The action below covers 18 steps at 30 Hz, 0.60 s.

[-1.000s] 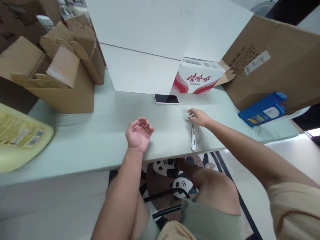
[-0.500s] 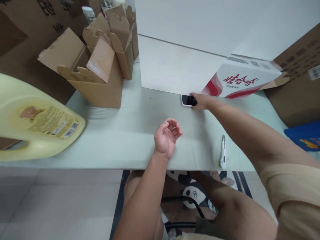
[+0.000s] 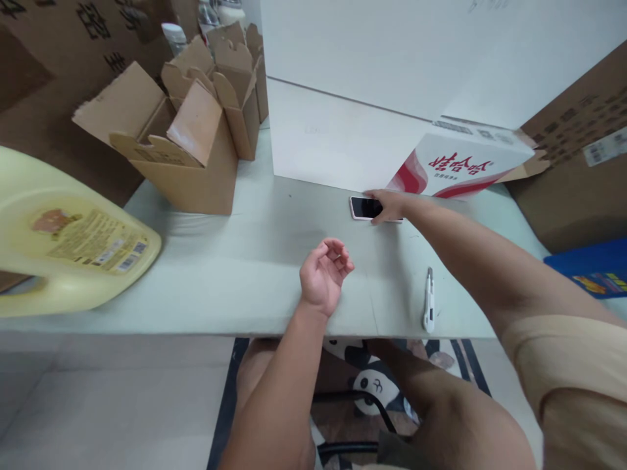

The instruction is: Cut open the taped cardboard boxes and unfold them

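Note:
My right hand [image 3: 389, 204] is closed over a smartphone [image 3: 364, 207] with a dark screen and pale rim. Its thumb and fingers span the phone's long edges, and the palm hides part of the right end. The phone is face up at the tabletop, close to the bottom edge of a white box [image 3: 328, 150]. Palm turned up, my left hand [image 3: 324, 274] rests on the table, holding nothing, its fingers loosely curled and apart. A white utility knife [image 3: 429, 303] lies to the right, under my right forearm's side, near the table's front edge.
A yellow jug [image 3: 83, 241] stands at the left. Behind it are open cardboard boxes [image 3: 191, 186] and a clear bottle [image 3: 175, 38]. A red-and-white carton [image 3: 455, 166] leans by the white box. At the right sits a blue package [image 3: 592, 267] before a large brown carton [image 3: 568, 196].
My right hand and the phone have come slightly toward me, away from the white box. The view has shifted a little; my left hand keeps its pose.

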### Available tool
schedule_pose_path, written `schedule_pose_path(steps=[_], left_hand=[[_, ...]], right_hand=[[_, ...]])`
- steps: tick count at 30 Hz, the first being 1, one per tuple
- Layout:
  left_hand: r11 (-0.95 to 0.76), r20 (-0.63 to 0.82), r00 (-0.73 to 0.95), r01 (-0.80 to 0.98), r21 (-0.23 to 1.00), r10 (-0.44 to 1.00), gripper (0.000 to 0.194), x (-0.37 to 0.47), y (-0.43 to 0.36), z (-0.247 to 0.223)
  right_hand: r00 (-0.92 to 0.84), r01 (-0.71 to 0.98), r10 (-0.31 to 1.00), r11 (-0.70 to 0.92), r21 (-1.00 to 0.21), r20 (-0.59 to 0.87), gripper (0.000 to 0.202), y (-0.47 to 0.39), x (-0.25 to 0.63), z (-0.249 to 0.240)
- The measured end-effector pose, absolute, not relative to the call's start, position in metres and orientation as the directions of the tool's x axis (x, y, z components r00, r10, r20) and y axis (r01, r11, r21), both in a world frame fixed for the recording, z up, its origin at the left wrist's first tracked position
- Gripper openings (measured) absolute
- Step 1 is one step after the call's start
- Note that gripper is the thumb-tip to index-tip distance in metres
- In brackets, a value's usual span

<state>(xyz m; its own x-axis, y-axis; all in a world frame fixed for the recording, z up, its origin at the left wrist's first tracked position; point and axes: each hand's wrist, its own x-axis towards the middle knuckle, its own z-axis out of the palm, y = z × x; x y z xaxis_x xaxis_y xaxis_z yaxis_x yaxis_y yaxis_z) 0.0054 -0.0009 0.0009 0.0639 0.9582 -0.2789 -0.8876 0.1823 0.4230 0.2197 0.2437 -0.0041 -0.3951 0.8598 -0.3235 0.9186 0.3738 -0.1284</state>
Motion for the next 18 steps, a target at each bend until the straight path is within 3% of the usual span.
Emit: schedule_pose_path(steps=[5, 13, 18], left_hand=[[0.177, -0.288, 0.054, -0.890, 0.420, 0.956, 0.019, 0.000, -0.001, 0.002], [0.141, -0.304, 0.015, -0.907, 0.396, 0.952, 0.019, -0.006, -0.002, 0.007], [0.005, -0.537, -0.249, -0.904, 0.428, 0.806, 0.011, -0.012, 0.005, 0.005]], right_hand=[[-0.387, 0.922, 0.868, 0.357, -0.152, -0.311, 0.105, 0.236, 0.221, 0.000], [-0.478, 0.876, 0.871, 0.462, -0.139, -0.113, 0.059, 0.197, 0.176, 0.018], [-0.597, 0.784, 0.802, 0.586, -0.204, 0.005, 0.061, 0.147, 0.068, 0.043]])
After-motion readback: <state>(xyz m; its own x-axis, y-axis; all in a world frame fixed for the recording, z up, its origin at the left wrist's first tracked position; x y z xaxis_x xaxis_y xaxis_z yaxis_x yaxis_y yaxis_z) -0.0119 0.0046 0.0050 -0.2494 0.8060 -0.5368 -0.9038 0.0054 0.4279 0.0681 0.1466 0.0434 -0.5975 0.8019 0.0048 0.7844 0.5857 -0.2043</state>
